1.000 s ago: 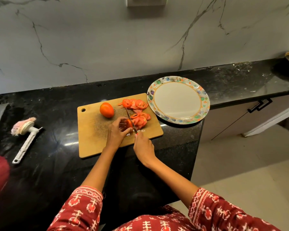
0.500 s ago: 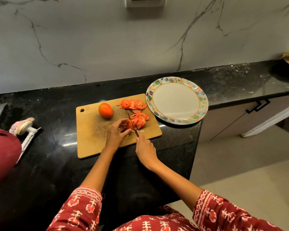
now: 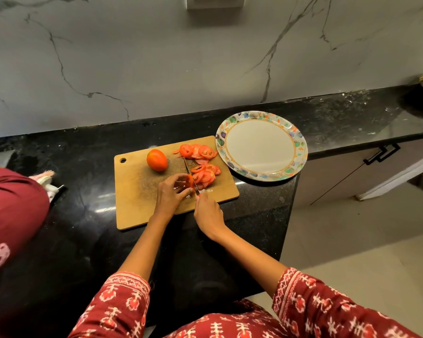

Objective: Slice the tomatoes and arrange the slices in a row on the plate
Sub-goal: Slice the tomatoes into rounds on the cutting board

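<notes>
Nearest me, my right hand (image 3: pixel 209 211) grips the knife (image 3: pixel 189 175) by its handle at the near edge of the cutting board (image 3: pixel 137 198), fingers curled round it, with the blade running away from me so it can come straight down through the fruit. Just to its left my left hand (image 3: pixel 170 193) pinches the tomato stub (image 3: pixel 190 182), fingertips curled on it and tucked back from the steel, which I judge is to steady the last piece while keeping clear of the cut. The blade sits right against the stub's right face, so the next slice should fall onto the near pile of slices (image 3: pixel 205 176) touching it on that side. Beyond that, a far pile of slices (image 3: pixel 198 151) lies at the board's far right corner, close to the plate (image 3: pixel 300 152), handy for moving across. The whole tomato (image 3: pixel 156 160) waits toward the board's far left, out of the knife's path. The plate, bare of slices, stands just beside the board's right end at the counter (image 3: pixel 254 215) corner, so arranging is not yet begun.
</notes>
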